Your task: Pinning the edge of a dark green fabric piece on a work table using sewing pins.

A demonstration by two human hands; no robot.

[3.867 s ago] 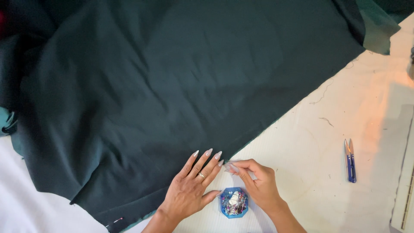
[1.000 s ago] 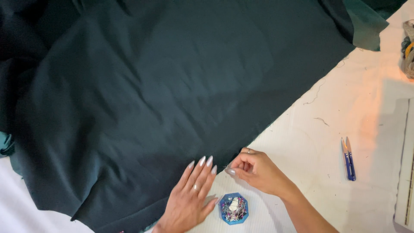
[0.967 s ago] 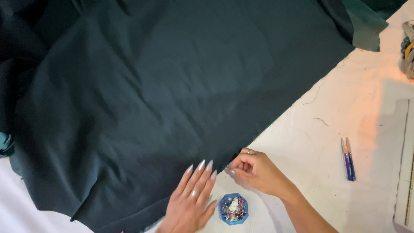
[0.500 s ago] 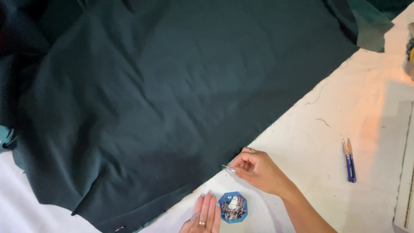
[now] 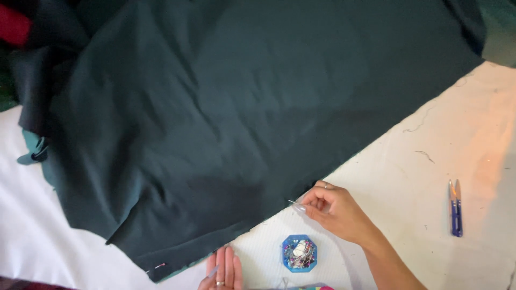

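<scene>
Head view: our right hand (image 5: 336,210) pinches a pin (image 5: 295,204) at the fabric (image 5: 231,118) edge, fingers closed on it, tip aimed into the cloth. Left hand (image 5: 223,268) lies flat, fingers together, near the lower hem, likely steadying it. Pin box (image 5: 299,253) sits between hands within reach. Snips (image 5: 456,208) rest well apart on the surface (image 5: 430,134).

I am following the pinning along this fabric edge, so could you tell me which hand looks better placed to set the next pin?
Probably the right hand: it pinches a pin at the dark green fabric edge.
</scene>
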